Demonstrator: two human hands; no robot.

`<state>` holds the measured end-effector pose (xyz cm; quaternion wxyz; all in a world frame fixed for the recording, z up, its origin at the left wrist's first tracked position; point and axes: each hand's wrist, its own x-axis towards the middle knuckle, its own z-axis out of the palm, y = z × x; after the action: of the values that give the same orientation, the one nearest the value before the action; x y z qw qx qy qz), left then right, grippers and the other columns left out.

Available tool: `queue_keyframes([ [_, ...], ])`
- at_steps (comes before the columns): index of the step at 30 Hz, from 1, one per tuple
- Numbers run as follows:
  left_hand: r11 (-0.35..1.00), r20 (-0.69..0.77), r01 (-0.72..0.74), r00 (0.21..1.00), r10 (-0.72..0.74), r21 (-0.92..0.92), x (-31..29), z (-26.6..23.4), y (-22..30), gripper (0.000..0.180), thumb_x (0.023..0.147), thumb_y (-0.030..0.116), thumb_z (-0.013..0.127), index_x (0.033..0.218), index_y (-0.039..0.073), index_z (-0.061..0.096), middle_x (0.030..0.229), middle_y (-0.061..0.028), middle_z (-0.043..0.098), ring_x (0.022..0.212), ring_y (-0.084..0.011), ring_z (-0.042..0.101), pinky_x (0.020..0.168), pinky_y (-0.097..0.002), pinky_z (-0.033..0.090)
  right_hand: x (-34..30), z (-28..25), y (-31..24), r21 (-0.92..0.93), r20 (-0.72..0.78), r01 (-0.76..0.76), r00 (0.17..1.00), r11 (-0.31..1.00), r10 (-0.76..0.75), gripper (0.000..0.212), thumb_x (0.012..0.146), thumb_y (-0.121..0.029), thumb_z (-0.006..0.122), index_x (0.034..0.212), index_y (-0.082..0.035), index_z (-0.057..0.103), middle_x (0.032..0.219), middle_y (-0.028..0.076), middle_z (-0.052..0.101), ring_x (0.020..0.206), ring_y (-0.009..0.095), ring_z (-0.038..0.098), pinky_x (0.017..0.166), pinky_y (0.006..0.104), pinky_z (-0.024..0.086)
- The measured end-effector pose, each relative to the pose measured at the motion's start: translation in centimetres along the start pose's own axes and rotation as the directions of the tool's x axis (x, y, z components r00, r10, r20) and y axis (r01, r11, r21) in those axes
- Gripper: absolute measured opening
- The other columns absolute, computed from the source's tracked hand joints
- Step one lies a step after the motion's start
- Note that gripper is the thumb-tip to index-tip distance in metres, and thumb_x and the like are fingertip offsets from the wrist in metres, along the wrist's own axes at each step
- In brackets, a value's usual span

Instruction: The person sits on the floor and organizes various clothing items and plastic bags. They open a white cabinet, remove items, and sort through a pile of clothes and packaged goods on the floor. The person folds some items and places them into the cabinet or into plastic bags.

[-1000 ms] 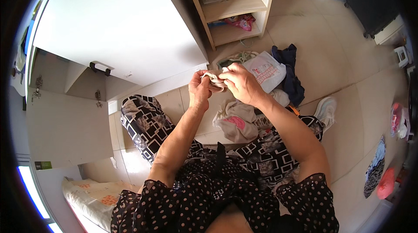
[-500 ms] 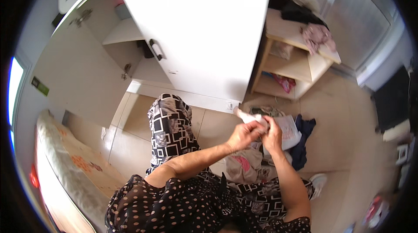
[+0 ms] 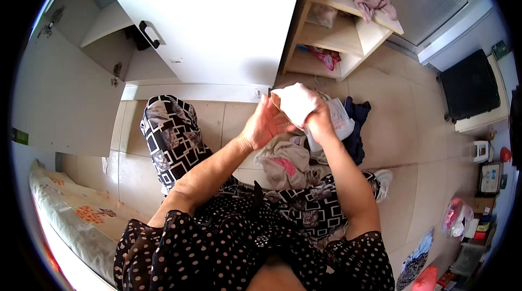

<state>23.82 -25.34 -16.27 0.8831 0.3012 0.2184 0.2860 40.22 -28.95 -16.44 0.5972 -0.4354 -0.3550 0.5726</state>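
My right hand (image 3: 319,122) grips a bunched white sock-like cloth (image 3: 297,104) above the clothes on the floor. The cloth looks puffed out, with a tan edge along its left side; its exact kind is unclear. Just left of it, my left hand (image 3: 263,125) is open, palm turned up and fingers spread, with the fingertips close to the cloth's lower edge. Below my hands lies a beige garment (image 3: 280,163) with a pink patch. Beyond my right wrist are a white printed bag or cloth (image 3: 341,119) and a dark navy garment (image 3: 356,128).
A white wardrobe (image 3: 206,24) stands ahead, its left door (image 3: 65,84) swung out. To its right is a wooden shelf unit (image 3: 331,35) with a pink cloth (image 3: 374,1) on top. A black suitcase (image 3: 470,87) stands far right, a floral-covered bed (image 3: 81,204) at lower left.
Both hands were together on the cloth; my left hand has let go and spread open. The cloth has gone from a narrow, stretched shape to a puffed bundle. The view has shifted rightward and down.
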Motion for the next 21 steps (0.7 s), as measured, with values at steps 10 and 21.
queue_keyframes([
  [10, 0.795, -0.466, -0.321, 0.674, 0.573, 0.514, -6.7, -4.8, 14.1, 0.043, 0.091, 0.040, 0.040, 0.116, 0.005, 0.048, 0.093, -0.0090, 0.058, 0.079, -0.0202, 0.058, 0.071, -0.0365, 0.047, -1.7, -0.9, 0.7, -0.780, 0.307, 0.153, 0.938, 0.606, 0.159, 0.052, 0.072, -0.012, 0.062, 0.121, -0.005, 0.046, 0.110, 0.018, 0.053, 0.091, 0.028, 0.057, 0.076, 0.0354, 0.048],
  [21, 0.803, -0.420, -0.364, 0.707, 0.568, 0.472, -13.0, -10.4, 18.9, 0.035, 0.090, 0.029, 0.048, 0.118, 0.008, 0.043, 0.092, -0.0096, 0.052, 0.074, -0.0145, 0.054, 0.055, -0.0222, 0.049, -5.0, -0.7, 4.4, -0.847, 0.319, 0.108, 0.886, 0.520, 0.337, 0.048, 0.076, -0.030, 0.061, 0.116, -0.005, 0.050, 0.088, 0.016, 0.061, 0.081, 0.025, 0.060, 0.068, 0.0369, 0.048],
])
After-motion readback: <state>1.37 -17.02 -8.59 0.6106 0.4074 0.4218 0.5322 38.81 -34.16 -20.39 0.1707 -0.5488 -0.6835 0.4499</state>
